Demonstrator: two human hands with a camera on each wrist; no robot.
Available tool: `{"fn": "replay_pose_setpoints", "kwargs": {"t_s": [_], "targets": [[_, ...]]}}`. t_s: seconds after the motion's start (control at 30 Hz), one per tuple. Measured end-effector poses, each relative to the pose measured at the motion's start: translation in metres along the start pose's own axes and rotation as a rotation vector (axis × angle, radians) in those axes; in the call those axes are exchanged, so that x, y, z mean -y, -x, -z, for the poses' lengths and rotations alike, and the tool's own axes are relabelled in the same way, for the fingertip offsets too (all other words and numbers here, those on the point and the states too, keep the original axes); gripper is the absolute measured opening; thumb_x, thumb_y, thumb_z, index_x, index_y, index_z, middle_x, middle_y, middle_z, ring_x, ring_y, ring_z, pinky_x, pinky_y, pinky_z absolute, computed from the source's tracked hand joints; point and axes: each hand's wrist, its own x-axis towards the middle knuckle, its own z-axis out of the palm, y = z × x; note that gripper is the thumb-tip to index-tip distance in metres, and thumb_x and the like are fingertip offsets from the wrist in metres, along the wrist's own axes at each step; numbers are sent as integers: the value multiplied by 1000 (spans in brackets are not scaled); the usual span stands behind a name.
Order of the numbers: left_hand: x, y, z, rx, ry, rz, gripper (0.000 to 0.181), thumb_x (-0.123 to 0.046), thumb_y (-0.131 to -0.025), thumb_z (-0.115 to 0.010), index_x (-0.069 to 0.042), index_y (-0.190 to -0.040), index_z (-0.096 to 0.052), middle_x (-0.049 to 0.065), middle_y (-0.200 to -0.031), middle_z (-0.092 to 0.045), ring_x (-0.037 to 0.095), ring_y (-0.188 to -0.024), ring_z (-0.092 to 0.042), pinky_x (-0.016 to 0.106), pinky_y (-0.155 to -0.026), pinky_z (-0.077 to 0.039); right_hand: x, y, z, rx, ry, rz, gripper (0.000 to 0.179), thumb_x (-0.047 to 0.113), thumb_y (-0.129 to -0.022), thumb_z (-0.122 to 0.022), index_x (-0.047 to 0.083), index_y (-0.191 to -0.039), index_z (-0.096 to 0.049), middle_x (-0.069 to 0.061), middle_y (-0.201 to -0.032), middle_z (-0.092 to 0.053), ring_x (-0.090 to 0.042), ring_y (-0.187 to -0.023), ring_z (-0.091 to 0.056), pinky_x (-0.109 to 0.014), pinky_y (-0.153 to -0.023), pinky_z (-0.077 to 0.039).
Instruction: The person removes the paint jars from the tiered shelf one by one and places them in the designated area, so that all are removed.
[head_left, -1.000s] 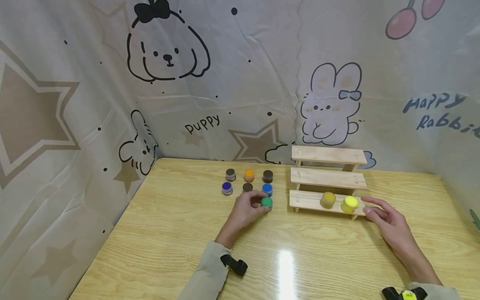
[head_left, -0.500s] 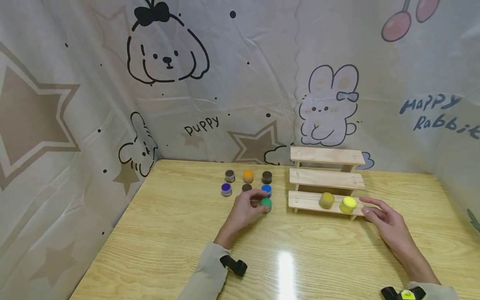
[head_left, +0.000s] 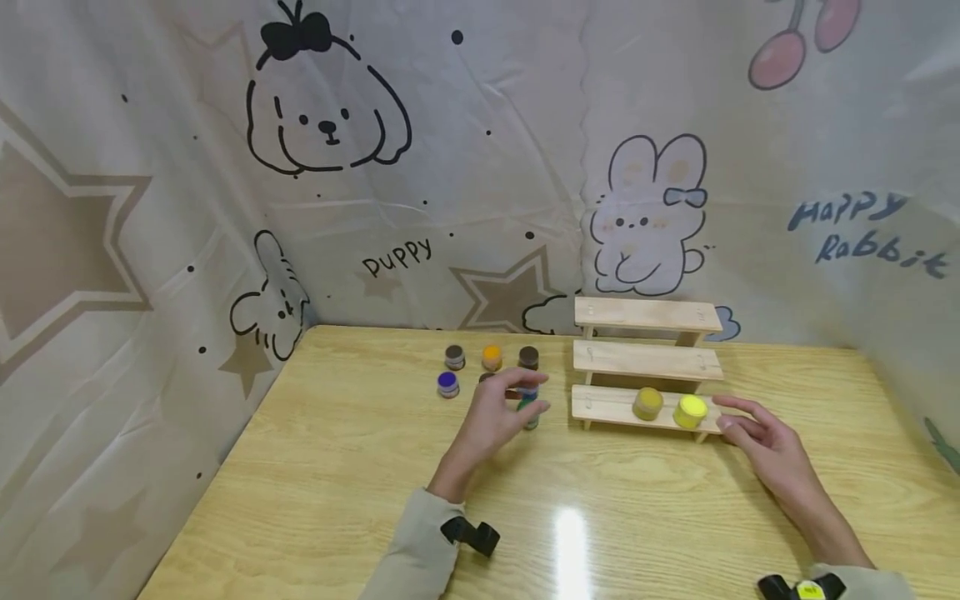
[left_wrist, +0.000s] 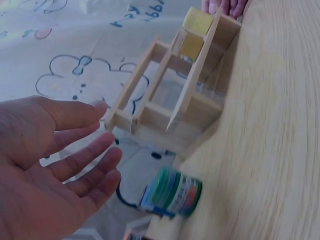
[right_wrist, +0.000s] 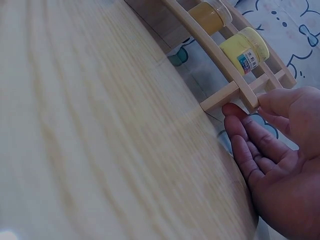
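Observation:
In the head view my left hand [head_left: 491, 421] hovers around a green-lidded paint jar [head_left: 531, 421], thumb and fingers spread. The left wrist view shows a gap between those fingers and the green paint jar [left_wrist: 184, 195], which stands on the table. At the right end of a three-tier wooden display stand [head_left: 611, 403], my right hand [head_left: 776, 458] pinches the end of the lowest shelf, as the right wrist view also shows [right_wrist: 280, 150]. A bright yellow paint jar [head_left: 690, 411] and an ochre paint jar [head_left: 648, 404] sit on that shelf.
Left of the stand are more paint jars: purple [head_left: 447, 385], orange [head_left: 492, 358], two dark ones [head_left: 454, 357], plus a blue jar [head_left: 529, 390] and a brown-lidded jar partly hidden by my left hand. A printed cloth [head_left: 420, 200] hangs behind the table [head_left: 337, 433].
My left fingers, earlier pinching the green paint jar, have spread apart and let it go. The right hand stays at the stand's end. The head view has shifted slightly.

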Motion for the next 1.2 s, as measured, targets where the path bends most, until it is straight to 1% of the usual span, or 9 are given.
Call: {"fn": "replay_pose_setpoints", "kwargs": {"t_s": [0.1, 0.23, 0.33, 0.47, 0.63, 0.83, 1.0, 1.1, 1.2], "targets": [[-6, -3, -7, 3, 2, -11, 34, -3, -91, -77, 1, -124, -68, 15, -123, -69, 34, -114, -65, 49, -98, -54, 1, -1, -1, 2, 4, 4, 48, 30, -107, -57, 4, -147, -52, 22, -110, -69, 10, -99, -62, -8, -80, -49], [-12, -10, -22, 15, -15, -43, 32, -6, -92, -77, -2, -123, -69, 11, -122, -70, 27, -113, -65, 42, -97, -55, 2, -1, 0, -6, 16, 0, 48, 31, -107, -57, 5, -147, -52, 22, -109, -70, 10, -98, -62, -7, -79, -48], [-16, -17, -34, 25, -2, -64, 32, -8, -93, -77, -2, -123, -70, 10, -121, -71, 25, -113, -66, 38, -97, -55, 1, -1, 1, -2, 9, -3, 49, 31, -107, -57, 5, -148, -51, 19, -109, -71, 9, -98, -62, -8, -80, -49], [-21, -22, -53, 46, 23, -68, 33, -9, -93, -78, -2, -124, -70, 7, -121, -72, 23, -113, -66, 36, -97, -55, -1, -1, 0, 1, -1, -11, 49, 31, -107, -58, 4, -148, -51, 17, -110, -72, 7, -97, -64, -10, -80, -50], [-21, -29, -74, 66, 53, -46, 35, -10, -92, -78, -5, -125, -70, 5, -123, -72, 18, -115, -66, 29, -99, -53, -1, 0, 1, -1, 8, -27, 50, 32, -107, -58, 6, -148, -50, 16, -109, -73, 5, -96, -64, -9, -80, -48], [-19, -39, -97, 71, 126, -17, 37, -8, -91, -79, -3, -127, -69, 8, -125, -70, 19, -117, -65, 29, -101, -52, -1, 0, 2, -3, 15, -32, 50, 33, -107, -58, 6, -149, -50, 13, -111, -73, 3, -97, -64, -8, -80, -47], [-18, -43, -116, 66, 137, 29, 40, -8, -90, -80, -3, -128, -68, 8, -124, -70, 13, -113, -66, 25, -98, -53, -3, 1, 1, 6, -17, -32, 50, 31, -107, -58, 6, -149, -50, 14, -111, -73, 3, -97, -65, -9, -80, -49], [-18, -45, -123, 46, 116, 50, 41, -8, -89, -81, -5, -128, -69, 4, -123, -71, 8, -111, -65, 21, -97, -53, -2, 3, 0, 15, -35, -12, 48, 27, -107, -57, 3, -148, -50, 14, -111, -73, 2, -98, -66, -12, -81, -52], [-19, -47, -127, 12, 67, 51, 39, -9, -88, -82, -7, -125, -71, 0, -119, -72, 6, -109, -65, 20, -95, -52, 1, 3, 2, 16, -36, 3, 47, 26, -108, -57, 3, -148, -50, 14, -111, -73, 1, -98, -66, -13, -81, -53]]}}
